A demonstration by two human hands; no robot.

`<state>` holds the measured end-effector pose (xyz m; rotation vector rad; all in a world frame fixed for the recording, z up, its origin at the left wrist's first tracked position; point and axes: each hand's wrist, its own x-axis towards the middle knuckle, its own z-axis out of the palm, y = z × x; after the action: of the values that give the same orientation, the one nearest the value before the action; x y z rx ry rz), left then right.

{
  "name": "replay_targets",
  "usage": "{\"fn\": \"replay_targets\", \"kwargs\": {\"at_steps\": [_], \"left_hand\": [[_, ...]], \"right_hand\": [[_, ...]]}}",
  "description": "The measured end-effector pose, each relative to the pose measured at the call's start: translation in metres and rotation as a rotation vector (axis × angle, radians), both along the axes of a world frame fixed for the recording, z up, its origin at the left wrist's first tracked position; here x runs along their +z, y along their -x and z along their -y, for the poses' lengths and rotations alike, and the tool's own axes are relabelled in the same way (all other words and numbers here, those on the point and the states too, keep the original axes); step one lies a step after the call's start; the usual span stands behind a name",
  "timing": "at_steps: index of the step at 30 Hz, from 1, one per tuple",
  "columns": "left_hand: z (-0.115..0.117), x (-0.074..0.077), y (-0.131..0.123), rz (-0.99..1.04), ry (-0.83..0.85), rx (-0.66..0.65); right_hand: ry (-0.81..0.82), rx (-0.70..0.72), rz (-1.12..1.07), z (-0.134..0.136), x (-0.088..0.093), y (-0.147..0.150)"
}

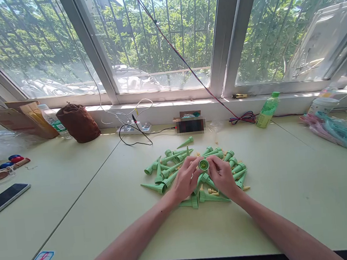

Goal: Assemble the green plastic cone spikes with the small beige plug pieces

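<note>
Over a loose pile on the table, my left hand is closed around a green plastic watering spike, its round open end turned up toward me. My right hand is closed in a pinch against the right side of that spike's collar; whatever lies between its fingertips is hidden. Beneath and around both hands lie several more green watering spikes, pointing in many directions. Small yellow plastic nozzles are scattered among them. One spike lies apart, just beyond the pile.
A phone and wooden toys with coloured balls lie at left. Along the back stand a brown pouch, a power strip with cables, a blurred dark device and a green bottle. Plastic bags lie at right.
</note>
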<state>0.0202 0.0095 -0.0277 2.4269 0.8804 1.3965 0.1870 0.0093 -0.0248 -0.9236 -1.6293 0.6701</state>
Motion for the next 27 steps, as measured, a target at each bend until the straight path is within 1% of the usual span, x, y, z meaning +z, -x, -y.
{"fn": "replay_targets", "kwargs": {"at_steps": [2,4,6,8,11,17,20,22,24,27], "left_hand": [[-0.002,-0.003,0.002,-0.036,-0.052,0.037],[-0.003,-0.005,0.002,-0.062,-0.046,0.074],[-0.003,-0.005,0.001,-0.047,0.009,0.113],[-0.003,-0.003,-0.002,0.022,0.086,0.161],[-0.003,0.001,-0.004,0.111,0.204,0.19],[-0.004,0.003,-0.004,0.232,0.516,0.087],[-0.003,0.002,-0.004,0.282,0.6,0.042],[-0.002,0.003,-0.003,0.29,0.612,0.0],[0.0,0.005,-0.003,0.266,0.584,-0.034],[0.001,0.006,-0.002,0.202,0.453,-0.042]], "right_hand": [[-0.002,-0.006,0.007,0.0,0.0,0.0],[-0.008,-0.03,0.004,-0.001,-0.001,0.001],[-0.017,-0.077,-0.013,-0.002,-0.002,0.001],[-0.023,-0.123,-0.037,-0.003,-0.003,0.001],[-0.047,-0.143,-0.031,-0.004,-0.003,0.0],[-0.152,-0.025,0.118,-0.001,0.003,0.001],[-0.167,-0.02,0.118,0.0,0.005,0.001],[-0.169,-0.026,0.114,0.0,0.005,0.001],[-0.16,-0.034,0.113,0.0,0.005,0.001],[-0.121,-0.047,0.112,-0.001,0.004,0.0]]}}
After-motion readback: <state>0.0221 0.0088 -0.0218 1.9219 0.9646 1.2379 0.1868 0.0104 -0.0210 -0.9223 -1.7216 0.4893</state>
